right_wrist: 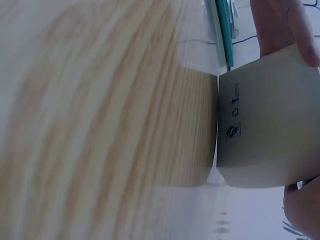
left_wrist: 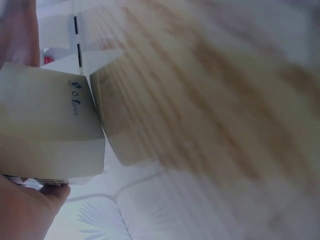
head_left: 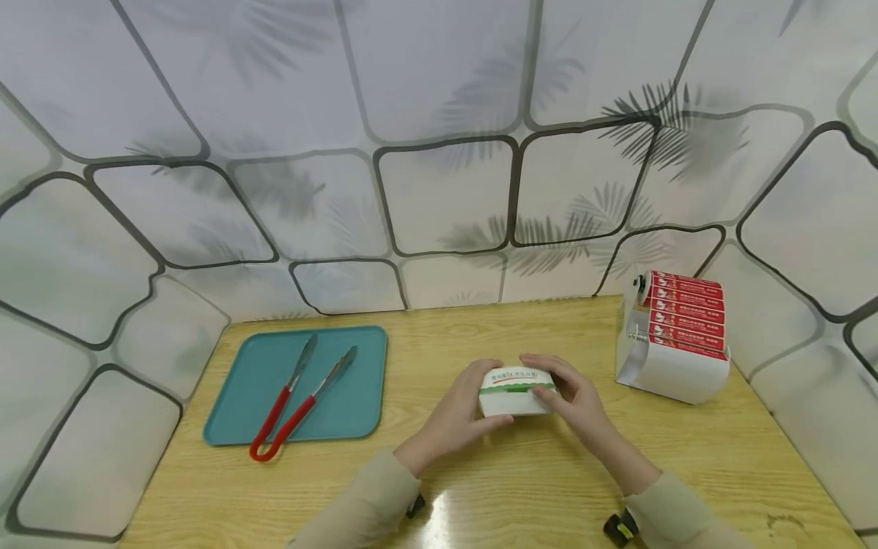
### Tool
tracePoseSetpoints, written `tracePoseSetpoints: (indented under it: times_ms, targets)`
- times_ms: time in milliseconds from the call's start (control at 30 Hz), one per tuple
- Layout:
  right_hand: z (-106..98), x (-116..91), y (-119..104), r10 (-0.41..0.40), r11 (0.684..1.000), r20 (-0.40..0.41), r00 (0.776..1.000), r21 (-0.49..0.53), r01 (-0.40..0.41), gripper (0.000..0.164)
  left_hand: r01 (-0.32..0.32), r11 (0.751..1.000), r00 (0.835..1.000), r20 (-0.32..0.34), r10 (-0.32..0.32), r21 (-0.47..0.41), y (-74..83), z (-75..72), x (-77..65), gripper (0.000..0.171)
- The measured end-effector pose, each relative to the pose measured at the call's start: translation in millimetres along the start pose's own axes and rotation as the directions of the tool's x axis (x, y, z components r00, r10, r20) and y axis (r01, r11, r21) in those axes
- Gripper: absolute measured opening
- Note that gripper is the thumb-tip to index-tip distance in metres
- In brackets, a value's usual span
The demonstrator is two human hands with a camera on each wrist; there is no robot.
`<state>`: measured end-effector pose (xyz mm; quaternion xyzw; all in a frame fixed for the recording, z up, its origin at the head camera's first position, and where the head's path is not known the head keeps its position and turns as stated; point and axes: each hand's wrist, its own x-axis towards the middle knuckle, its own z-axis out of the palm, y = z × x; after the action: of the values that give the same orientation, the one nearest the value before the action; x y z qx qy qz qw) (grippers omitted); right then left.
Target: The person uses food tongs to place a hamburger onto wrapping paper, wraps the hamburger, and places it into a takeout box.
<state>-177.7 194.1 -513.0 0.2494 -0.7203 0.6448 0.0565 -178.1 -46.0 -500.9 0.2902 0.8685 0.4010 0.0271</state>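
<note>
A small white paper food box [head_left: 514, 402] with a green band and printed lettering on top is held between both hands in the middle of the table. The left hand [head_left: 458, 408] grips its left side, thumb along the lower front edge. On the right side, the right hand [head_left: 578, 402] holds it, with the thumb on the front near the green band. Both wrist views show a plain box wall [left_wrist: 55, 115] with small printed marks. There the box's lower edge lies close to the tabletop, slightly tilted; whether it touches cannot be told.
To the left, a teal tray [head_left: 236, 412] bears red-handled metal tongs [head_left: 302, 412], whose bent end overhangs the tray's front edge. At the right back stands a white holder [head_left: 686, 374] with several red-labelled items [head_left: 686, 313]. A patterned cloth wall [head_left: 446, 198] surrounds the wooden table [head_left: 439, 328].
</note>
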Motion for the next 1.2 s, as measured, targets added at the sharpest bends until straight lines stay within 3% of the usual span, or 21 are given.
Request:
tracePoseSetpoints:
  times_ms: [133, 300, 800, 1067, 1200]
  targets:
    - [7, 1, -1, 0.035, 0.999, -0.078, 0.996, -0.027, -0.037, 0.035, -0.006, 1.000, 1.000, 0.016, 0.006, 0.014, 0.4, 0.2, -0.5, 0.080]
    - [11, 2, -2, 0.057, 0.997, -0.110, 0.992, -0.038, -0.061, 0.034, -0.005, 1.000, 1.000, 0.024, 0.005, 0.012, 1.0, 0.1, -1.4, 0.080]
    - [18, 3, -2, 0.071, 0.997, -0.133, 0.989, -0.029, -0.076, 0.034, 0.032, 0.999, 0.999, 0.018, -0.031, -0.017, -0.7, -0.3, -1.9, 0.082]
    - [13, 3, -1, 0.004, 0.996, -0.087, 0.996, -0.092, -0.012, 0.041, 0.015, 1.000, 1.000, 0.015, -0.015, 0.013, -1.6, -0.7, -1.9, 0.083]
    - [12, 4, -2, -0.019, 0.992, -0.088, 0.996, -0.123, 0.008, 0.037, 0.004, 0.999, 1.000, 0.025, -0.005, 0.039, -1.9, -1.3, -1.6, 0.085]
